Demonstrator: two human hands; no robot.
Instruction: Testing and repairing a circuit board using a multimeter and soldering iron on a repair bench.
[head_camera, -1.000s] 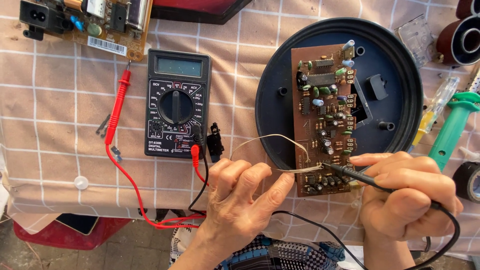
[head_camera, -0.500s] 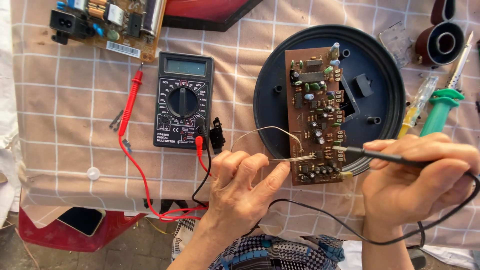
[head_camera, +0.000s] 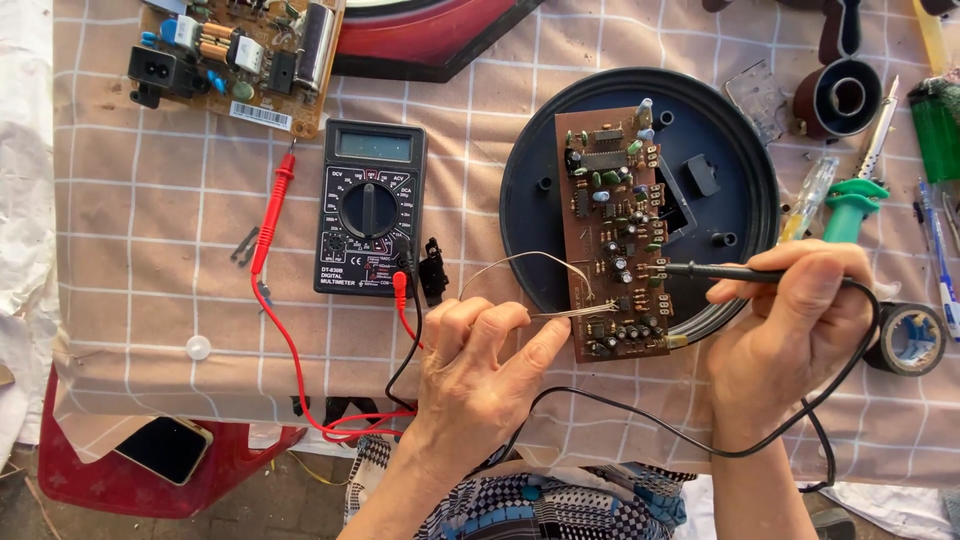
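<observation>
1. Shifted since the earlier frames, the right hand (head_camera: 795, 325) now holds the black probe (head_camera: 720, 272) higher on the brown circuit board (head_camera: 615, 235), its tip at the board's right edge rather than near the lower end.
2. Right fingers pinch the probe near its rear, wrist low, black lead looping beneath.
3. Left hand (head_camera: 480, 365) rests on the checked cloth (head_camera: 150, 220), thumb and forefinger pressed together on a thin bare wire (head_camera: 565, 312) that touches the board's lower left.
4. Counted: 2 hands, 2 probes, 1 black and 1 red probe (head_camera: 272, 215) lying idle, 1 multimeter (head_camera: 370, 208), 2 circuit boards, 1 on the round black base (head_camera: 535, 185) and a second board (head_camera: 240, 60) at top left.
5. Open cloth lies left of the multimeter; tools crowd the right edge, a tape roll (head_camera: 912, 338) just beside the right hand.
</observation>
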